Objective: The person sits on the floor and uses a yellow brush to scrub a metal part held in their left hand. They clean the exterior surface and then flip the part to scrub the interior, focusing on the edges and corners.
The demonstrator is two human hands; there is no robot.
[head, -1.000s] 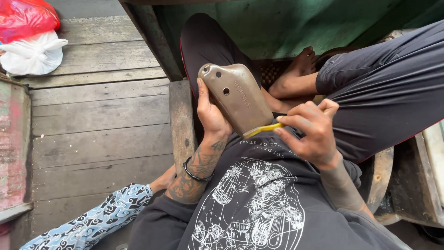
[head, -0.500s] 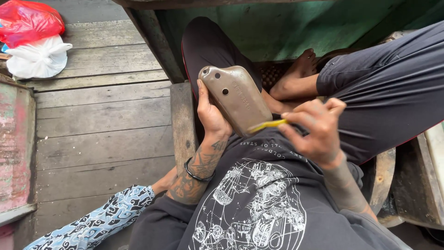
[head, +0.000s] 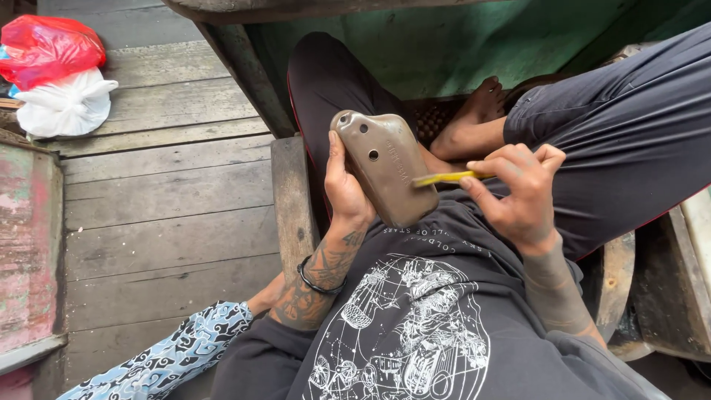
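The left hand (head: 342,194) grips the brown metal cover (head: 385,174) upright over the lap, long axis tilted up-left, while the right hand (head: 518,194), closed on a yellow brush (head: 444,178), points it leftward against the cover's right edge.

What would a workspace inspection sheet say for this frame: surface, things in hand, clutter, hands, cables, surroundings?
Surface: weathered grey wooden plank floor; the person sits with legs folded.
Things in hand: brown metal cover with two small holes, held upright over the lap; yellow-handled tool, its tip against the cover's right edge.
Clutter: red plastic bag and white plastic bag at the far left on the planks.
Hands: left hand grips the cover's left edge; right hand pinches the tool.
Cables: nothing seen.
Surroundings: green painted panel ahead, worn red board at left, patterned blue and white cloth below.
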